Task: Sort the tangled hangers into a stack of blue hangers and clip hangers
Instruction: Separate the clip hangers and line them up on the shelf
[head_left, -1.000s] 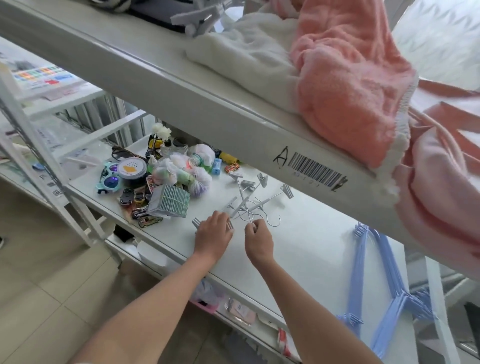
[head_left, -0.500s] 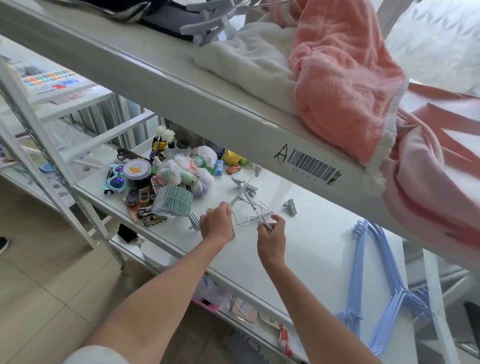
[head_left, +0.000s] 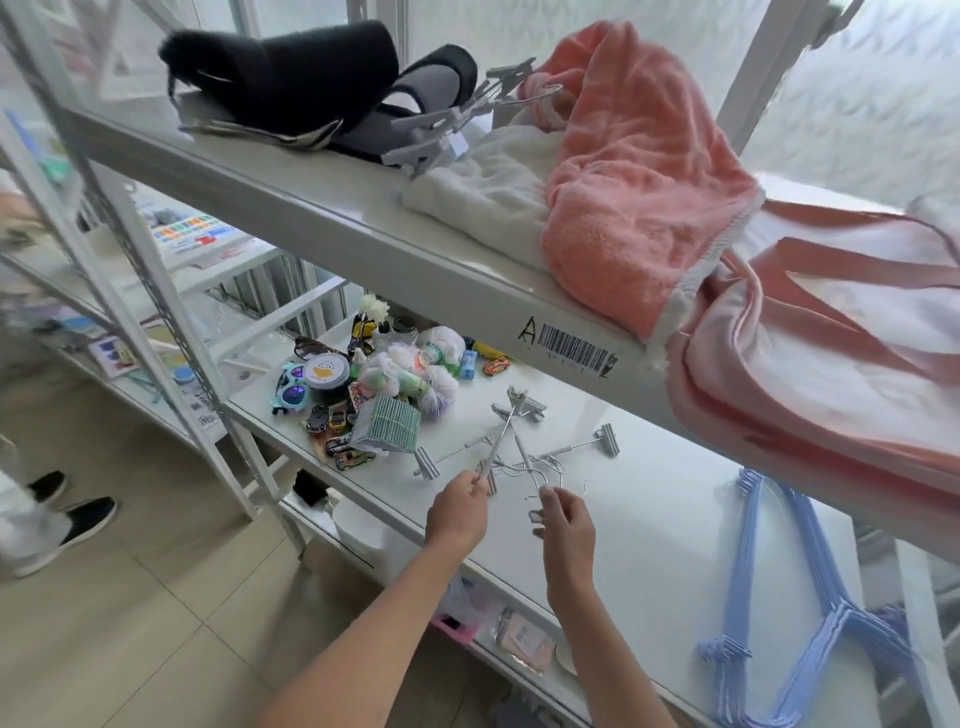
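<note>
White metal shelving (head_left: 363, 244) is filling our view above a beige tiled floor (head_left: 156, 597) at lower left. We are seeing a fluffy salmon towel (head_left: 639, 187) heaped on the upper shelf, pale pink cloth (head_left: 831, 364) at right. One flat stack of thin blue hangers (head_left: 810, 613) is lying at lower right of the glossy middle shelf (head_left: 649, 545). Near centre, grey wire clip hangers (head_left: 519, 441) are lying tangled; their number is unclear. Our left hand (head_left: 457, 514) is pinching one hanger's end; our right hand (head_left: 569, 525) is curling its fingers round a wire hook.
</note>
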